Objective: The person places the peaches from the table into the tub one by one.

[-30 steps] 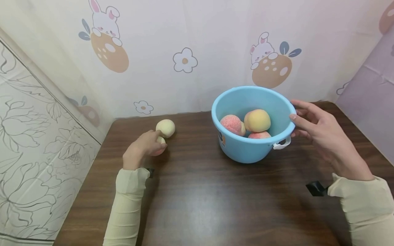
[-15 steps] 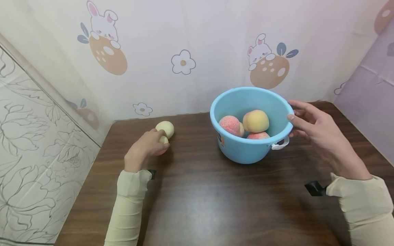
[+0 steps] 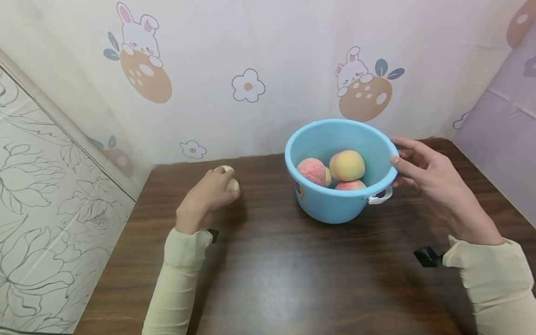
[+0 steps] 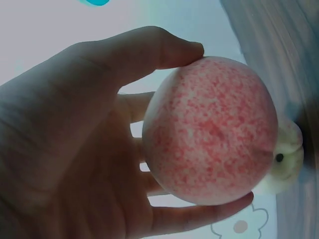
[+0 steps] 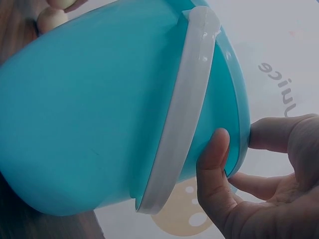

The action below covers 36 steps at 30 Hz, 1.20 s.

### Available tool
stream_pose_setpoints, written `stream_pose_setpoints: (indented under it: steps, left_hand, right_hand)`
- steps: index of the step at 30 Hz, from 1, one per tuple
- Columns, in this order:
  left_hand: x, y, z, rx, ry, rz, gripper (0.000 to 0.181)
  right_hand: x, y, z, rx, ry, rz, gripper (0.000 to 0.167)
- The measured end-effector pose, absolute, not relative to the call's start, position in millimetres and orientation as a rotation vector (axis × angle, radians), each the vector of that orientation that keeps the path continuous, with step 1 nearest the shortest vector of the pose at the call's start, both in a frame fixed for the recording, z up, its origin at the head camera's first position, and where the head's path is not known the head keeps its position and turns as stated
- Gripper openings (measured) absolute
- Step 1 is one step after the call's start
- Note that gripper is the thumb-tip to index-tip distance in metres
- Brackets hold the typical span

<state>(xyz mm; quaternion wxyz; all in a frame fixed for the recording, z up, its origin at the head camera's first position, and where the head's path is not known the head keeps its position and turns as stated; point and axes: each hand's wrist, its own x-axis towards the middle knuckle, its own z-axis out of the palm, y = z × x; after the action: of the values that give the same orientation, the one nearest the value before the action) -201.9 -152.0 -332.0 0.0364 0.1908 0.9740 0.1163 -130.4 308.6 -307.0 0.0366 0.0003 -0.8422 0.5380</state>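
Observation:
In the head view my left hand [image 3: 209, 191] grips a peach [image 3: 233, 185], mostly covered by the fingers. The left wrist view shows that peach [image 4: 212, 132], pale with red speckles, between thumb and fingers. Just beyond it, a second, pale yellow peach [image 4: 289, 162] sits on the table; in the head view my hand partly hides it. On the right, my right hand [image 3: 437, 186] pinches the rim of a light blue bucket [image 3: 331, 207]. From the right wrist, thumb and fingers show on either side of that rim. Several pink and yellow peaches [image 3: 347, 165] lie inside the bucket.
The bucket stands upright on a dark wooden table [image 3: 268, 274], close to the back. Its white handle [image 5: 179, 109] hangs down at the side. A curtain [image 3: 251, 42] printed with rabbits and flowers rises behind the table, and a flower-patterned panel [image 3: 54, 223] borders the left.
My left hand has moved slightly right and lifted the gripped peach from the table, now covering more of the other peach. The right hand stays at the bucket rim.

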Motion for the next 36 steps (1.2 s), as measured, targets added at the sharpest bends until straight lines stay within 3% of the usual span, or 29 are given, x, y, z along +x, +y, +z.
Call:
stream_pose_setpoints:
  steps: [8, 36]
  left_hand:
    - [-203.4, -137.1, -322.3, 0.692, 2.988, 0.357, 0.041]
    - [-203.4, -109.2, -312.2, 1.008, 3.144, 0.558, 0.033]
  right_hand:
    - [-129.8, 308.6, -307.6, 0.013, -2.568, 1.672, 0.062]
    - [-129.8, 306.9, -307.5, -0.012, -2.583, 1.632, 0.063]
